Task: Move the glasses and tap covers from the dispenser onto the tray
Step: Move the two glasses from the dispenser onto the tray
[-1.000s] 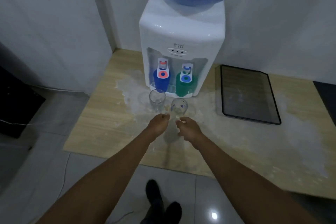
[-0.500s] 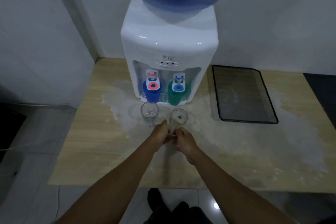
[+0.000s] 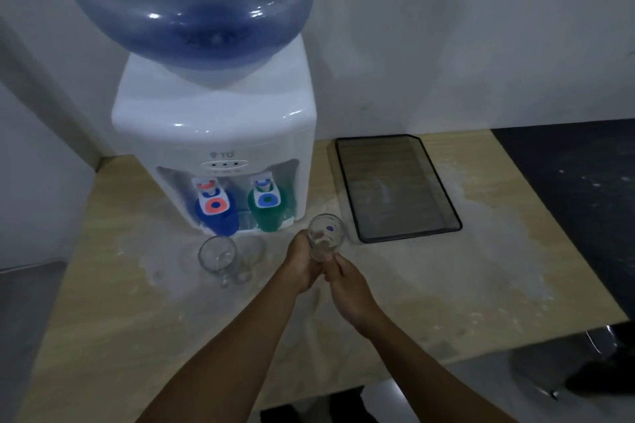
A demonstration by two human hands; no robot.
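White walls back a pale wooden counter carrying a water dispenser with its blue bottle. Right of it lies the dark tray, nothing on it. A blue tap cover and a green tap cover sit on the taps. One glass stands before them. A second glass is held between dispenser and tray, left hand and right hand each with grip pressed around its lower wall (rigid, smooth, breakable; probably best held at mid-body).
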